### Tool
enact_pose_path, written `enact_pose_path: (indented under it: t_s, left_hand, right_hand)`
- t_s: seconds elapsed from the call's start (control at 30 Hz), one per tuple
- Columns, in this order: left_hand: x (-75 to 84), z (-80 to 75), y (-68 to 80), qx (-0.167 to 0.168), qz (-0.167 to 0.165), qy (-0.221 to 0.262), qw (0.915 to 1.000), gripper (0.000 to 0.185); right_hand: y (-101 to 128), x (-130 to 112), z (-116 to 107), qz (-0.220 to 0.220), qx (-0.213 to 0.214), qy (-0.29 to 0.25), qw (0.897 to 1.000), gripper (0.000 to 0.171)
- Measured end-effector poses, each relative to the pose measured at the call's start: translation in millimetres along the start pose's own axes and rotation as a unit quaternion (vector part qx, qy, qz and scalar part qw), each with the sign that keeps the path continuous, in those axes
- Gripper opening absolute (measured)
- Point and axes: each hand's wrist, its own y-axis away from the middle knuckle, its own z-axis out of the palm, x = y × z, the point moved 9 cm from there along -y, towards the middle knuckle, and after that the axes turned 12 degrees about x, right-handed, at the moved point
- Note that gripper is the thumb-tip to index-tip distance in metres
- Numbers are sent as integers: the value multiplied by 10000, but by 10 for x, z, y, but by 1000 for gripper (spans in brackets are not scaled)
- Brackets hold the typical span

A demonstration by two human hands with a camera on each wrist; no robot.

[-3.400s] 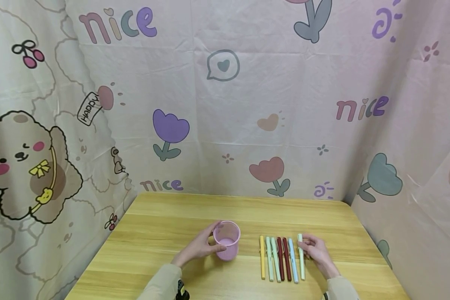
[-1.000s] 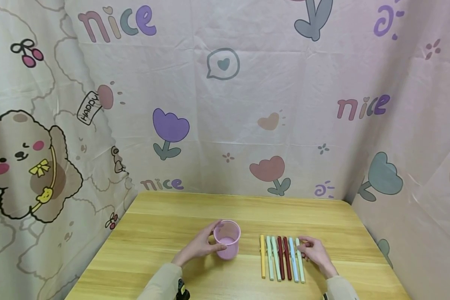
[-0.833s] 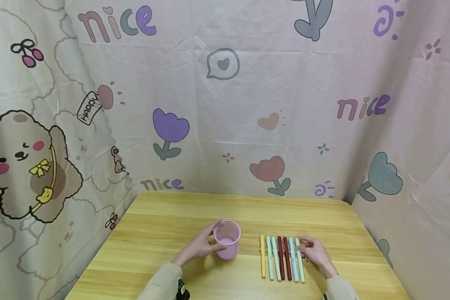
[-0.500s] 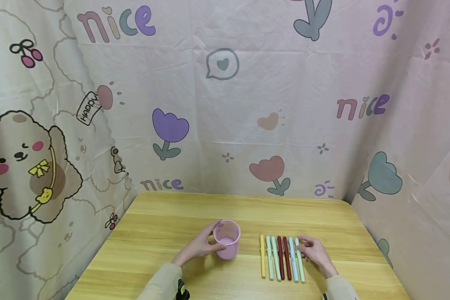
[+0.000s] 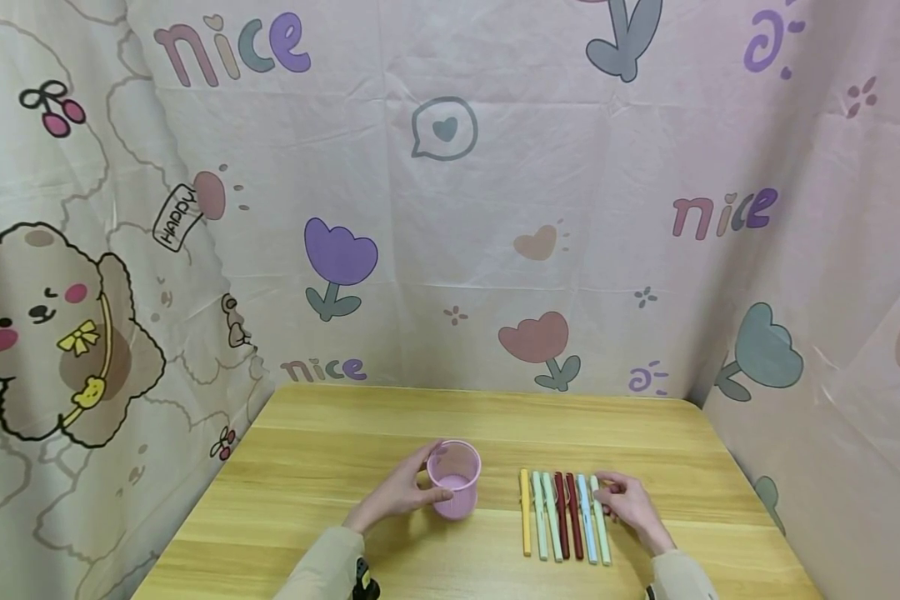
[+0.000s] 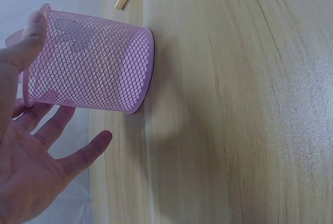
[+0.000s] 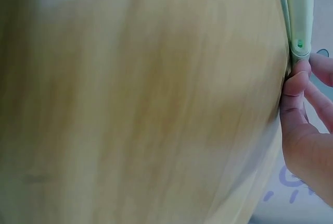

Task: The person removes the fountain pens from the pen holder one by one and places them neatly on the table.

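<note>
- A wooden table [image 5: 360, 433] stands in a corner of printed pink cloth [image 5: 495, 208], which hangs right behind its far edge and along both sides.
- The pink mesh cup [image 5: 454, 479] stands upright near the table's middle, with bare wood open behind it up to the far edge.
- The left hand [image 5: 401, 493] cups the mesh cup from its left, thumb on the rim, fingers spread loosely around the wall.
- Right of the cup, well apart, seven pens [image 5: 562, 521] lie side by side.
- The right hand [image 5: 626, 504] has curled fingertips pinching the pale green pen [image 5: 598, 521], the one farthest from the cup.
- The right wrist view is blurred; only that pen's end [image 7: 299, 21] and fingertips [image 7: 294, 86] show.
</note>
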Motion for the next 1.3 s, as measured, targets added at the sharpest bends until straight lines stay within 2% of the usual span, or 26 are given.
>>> enact_pose_path:
  t_s: [0.37,0.67,0.9,1.07,1.3]
  left_hand:
    - [-29,-22,30,-58,-78,20,10000,101]
    - [-28,-80,65,64,-131,159,9998,113]
    - [-125,-203,120,420,-93,-14,9991,106]
    - [-200,-352,205,890,-116,-603,9941,96]
    - [-194,-487,365,1505,221,-1762,9725,67]
  right_hand:
    - [-4,-8,8,-94,53,148,9998,51]
    - [21,-89,-12,-193,151,220,9995,47]
    - [43,-215,-65,-447,405,526,9968,44]
    - [75,-308,-91,-777,464,788,9928,44]
    - [198,-414,-136,-1398,695,1192,9805,41]
